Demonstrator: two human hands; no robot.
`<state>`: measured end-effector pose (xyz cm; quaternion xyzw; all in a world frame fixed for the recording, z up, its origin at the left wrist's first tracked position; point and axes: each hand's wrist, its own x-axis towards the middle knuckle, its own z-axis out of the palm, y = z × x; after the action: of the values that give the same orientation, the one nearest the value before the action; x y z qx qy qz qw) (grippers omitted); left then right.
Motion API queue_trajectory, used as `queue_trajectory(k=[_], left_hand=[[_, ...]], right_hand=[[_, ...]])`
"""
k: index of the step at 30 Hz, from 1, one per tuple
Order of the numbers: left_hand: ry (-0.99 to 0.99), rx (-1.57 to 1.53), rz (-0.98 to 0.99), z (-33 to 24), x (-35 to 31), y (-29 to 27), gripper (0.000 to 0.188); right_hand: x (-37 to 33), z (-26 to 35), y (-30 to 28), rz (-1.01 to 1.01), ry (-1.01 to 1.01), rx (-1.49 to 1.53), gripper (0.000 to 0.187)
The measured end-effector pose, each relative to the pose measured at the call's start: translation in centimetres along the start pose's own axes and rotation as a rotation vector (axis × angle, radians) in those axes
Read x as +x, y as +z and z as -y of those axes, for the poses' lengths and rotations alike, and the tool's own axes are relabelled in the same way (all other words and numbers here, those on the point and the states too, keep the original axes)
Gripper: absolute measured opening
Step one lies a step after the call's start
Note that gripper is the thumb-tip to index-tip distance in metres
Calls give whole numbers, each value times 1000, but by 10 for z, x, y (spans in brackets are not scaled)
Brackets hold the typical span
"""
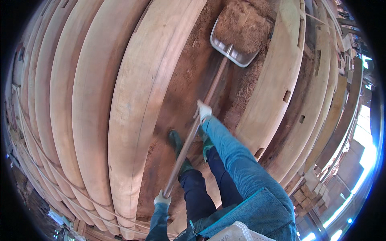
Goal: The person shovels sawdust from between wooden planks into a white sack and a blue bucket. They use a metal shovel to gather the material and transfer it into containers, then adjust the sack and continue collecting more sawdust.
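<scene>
A long-handled shovel (190, 140) slants from the lower left up to the upper right. Its broad metal blade carries a heaped load of reddish-brown sawdust (243, 25). My left hand (162, 198), in a white glove, is closed round the handle's near end. Farther up, my right hand (204, 110), also gloved in white, grips the shaft at about its middle. The blade lies at the far end of the strip between two timbers; whether it touches the ground there I cannot tell.
Large rounded timbers (136, 100) lie side by side on the left. Another timber with cut mortises (273, 80) borders the right. Loose sawdust covers the floor (177, 96) around my green boots (175, 140). Stacked wood blocks (307, 195) sit at the lower right.
</scene>
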<state>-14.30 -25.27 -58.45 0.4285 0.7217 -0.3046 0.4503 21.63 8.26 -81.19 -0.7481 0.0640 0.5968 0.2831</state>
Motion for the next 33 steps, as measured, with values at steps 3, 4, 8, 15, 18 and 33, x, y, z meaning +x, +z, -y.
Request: queue_trajectory(k=[3, 4, 8, 15, 18, 33], left_hand=[[-53, 44, 21, 50, -30, 2, 67], [-76, 54, 33, 56, -36, -2, 64], [-93, 70, -6, 63, -46, -24, 55], [-97, 65, -58, 14, -27, -27, 38], [-62, 81, -90, 20, -31, -15, 36], [95, 6, -174, 201, -198, -54, 41]], right_hand=[[-30, -53, 9, -41, 206, 136, 32], [-30, -57, 7, -3, 222, 180, 32], [-11, -29, 0, 194, -5, 267, 30], [49, 45, -13, 129, 113, 390, 41], [37, 38, -9, 123, 84, 308, 40], [-218, -7, -17, 150, 87, 424, 39]])
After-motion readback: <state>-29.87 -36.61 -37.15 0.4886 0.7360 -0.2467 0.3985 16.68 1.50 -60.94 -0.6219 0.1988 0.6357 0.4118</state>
